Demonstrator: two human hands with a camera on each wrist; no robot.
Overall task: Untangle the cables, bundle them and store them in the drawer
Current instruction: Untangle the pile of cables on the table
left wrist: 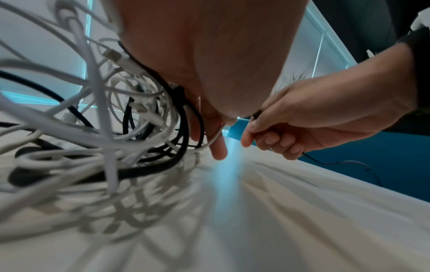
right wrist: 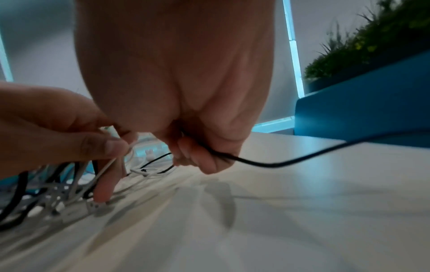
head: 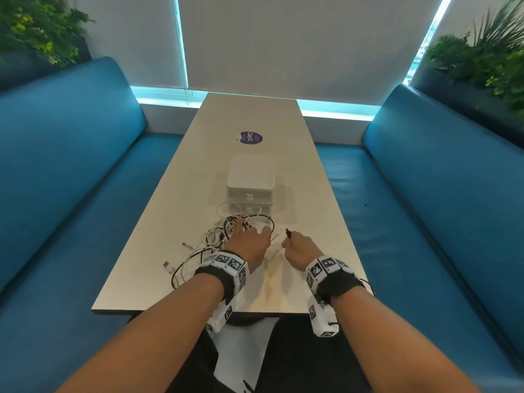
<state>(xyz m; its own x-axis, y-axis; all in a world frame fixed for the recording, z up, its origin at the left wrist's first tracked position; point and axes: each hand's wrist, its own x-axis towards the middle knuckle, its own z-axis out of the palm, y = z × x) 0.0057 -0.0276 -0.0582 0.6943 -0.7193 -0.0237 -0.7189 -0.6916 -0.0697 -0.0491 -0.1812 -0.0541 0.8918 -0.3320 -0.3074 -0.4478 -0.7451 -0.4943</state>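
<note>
Two hands low centre of head view. Right hand [head: 299, 249] fisted around thin black cable [right wrist: 267, 162], plug end poking up above the knuckles. Left hand [head: 249, 242] just beside it, thumb and forefinger pinching a white lead [right wrist: 109, 166] in the cable tangle [head: 224, 236] on the table [head: 297, 171]. White drawer unit [head: 250, 181] just behind tangle, mid-frame, drawers closed.

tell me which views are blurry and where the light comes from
Head view: mostly sharp, wide-angle bending at the edges, cyan glow round the blinds. Left wrist view: cable tangle and table smeared. Right wrist view: soft throughout, hand shadows on the tabletop.
</note>
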